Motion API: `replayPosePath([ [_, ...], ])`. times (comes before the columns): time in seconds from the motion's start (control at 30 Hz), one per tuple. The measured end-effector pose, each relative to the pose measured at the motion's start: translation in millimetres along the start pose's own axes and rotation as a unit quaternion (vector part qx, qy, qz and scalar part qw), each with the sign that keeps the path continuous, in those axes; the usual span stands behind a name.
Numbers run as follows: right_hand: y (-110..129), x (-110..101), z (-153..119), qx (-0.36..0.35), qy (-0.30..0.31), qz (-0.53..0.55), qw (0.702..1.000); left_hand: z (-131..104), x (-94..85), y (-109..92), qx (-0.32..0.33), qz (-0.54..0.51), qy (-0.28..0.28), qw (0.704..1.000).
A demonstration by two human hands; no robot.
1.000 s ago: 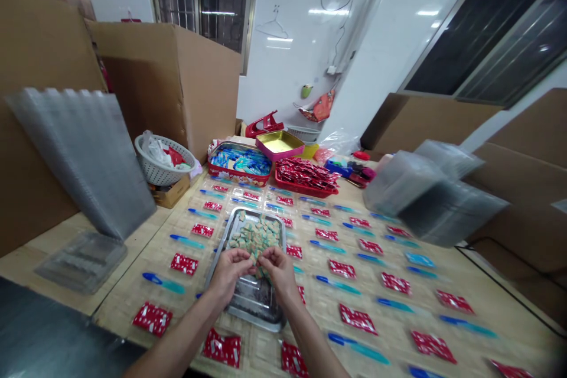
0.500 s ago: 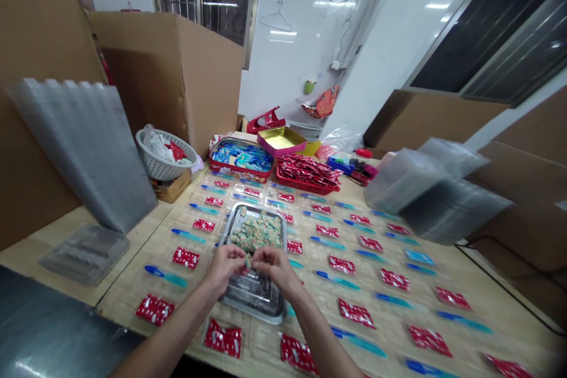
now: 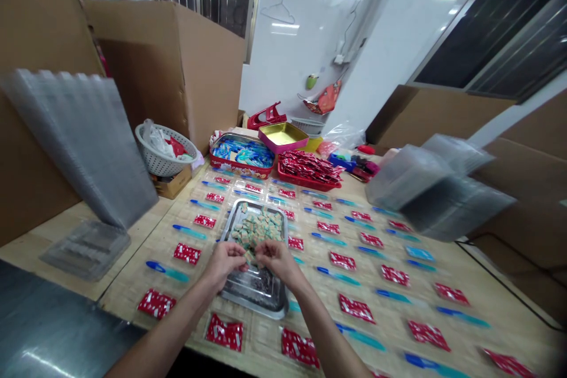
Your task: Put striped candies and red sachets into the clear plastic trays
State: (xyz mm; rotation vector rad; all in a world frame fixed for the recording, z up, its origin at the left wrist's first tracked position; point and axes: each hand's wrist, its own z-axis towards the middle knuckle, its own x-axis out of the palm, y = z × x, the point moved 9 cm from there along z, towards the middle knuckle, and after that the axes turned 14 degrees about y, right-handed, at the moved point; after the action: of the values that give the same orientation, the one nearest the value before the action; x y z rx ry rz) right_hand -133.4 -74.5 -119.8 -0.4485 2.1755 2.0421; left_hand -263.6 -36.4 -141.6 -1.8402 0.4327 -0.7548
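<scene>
A metal tray (image 3: 279, 312) holds a heap of small, flat, pale green-and-tan pieces (image 3: 261, 227) at its far end; its near part shows a dark, shiny surface. Over the middle of the tray, my left hand (image 3: 225, 264) is closed in a pinch, with one small piece (image 3: 248, 257) at its fingertips. My right hand (image 3: 278, 261) is also pinched, close beside it at the near edge of the heap. Its fingers hide whatever may be between them. Around the tray lie clear plastic trays holding red dotted packets (image 3: 224, 332) and blue-and-teal plastic tools (image 3: 167, 271).
Behind stand a tin of blue packets (image 3: 241, 170), a red basket of red packets (image 3: 310, 180) and a pink-and-gold tin lid (image 3: 283, 136). Stacked clear trays rise at left (image 3: 88, 147) and right (image 3: 456, 201). A white basket (image 3: 162, 162) stands near cardboard boxes (image 3: 212, 65).
My fingertips, close together over a small piece before, are now slightly farther apart. The small piece shows at my left fingertips. The view has shifted slightly.
</scene>
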Motion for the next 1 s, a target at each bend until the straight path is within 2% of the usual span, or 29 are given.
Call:
replayPosePath([
  [0.07,7,-9,-7,-0.001,-0.026,-0.112,0.993,2,-6.5,1,0.004,0.004,-0.016,1.0],
  [0.13,15,-8,-13,0.002,-0.028,-0.238,0.971,3,-11.6,2,0.004,0.005,-0.026,1.0],
  [0.23,17,2,-16,0.02,-0.02,-0.373,0.927,4,-15.6,4,-0.001,0.01,-0.035,0.999],
  [0.33,14,14,-14,0.036,-0.033,-0.446,0.894,3,-16.3,5,-0.003,0.015,-0.037,0.999],
  [0.43,10,20,-13,0.029,-0.043,-0.438,0.898,4,-16.9,6,0.0,0.032,-0.034,0.999],
  [0.57,12,16,-15,-0.01,-0.045,-0.336,0.941,8,-20.0,6,0.012,0.076,-0.034,0.996],
  [0.7,16,17,-12,-0.032,0.013,-0.203,0.979,12,-19.2,6,0.025,0.12,-0.018,0.992],
  [0.8,23,20,-8,-0.053,0.03,-0.178,0.982,13,-11.1,7,0.026,0.159,0.025,0.987],
  [1.0,25,21,-6,-0.053,-0.015,-0.231,0.971,10,-0.6,10,0.003,0.175,0.069,0.982],
])
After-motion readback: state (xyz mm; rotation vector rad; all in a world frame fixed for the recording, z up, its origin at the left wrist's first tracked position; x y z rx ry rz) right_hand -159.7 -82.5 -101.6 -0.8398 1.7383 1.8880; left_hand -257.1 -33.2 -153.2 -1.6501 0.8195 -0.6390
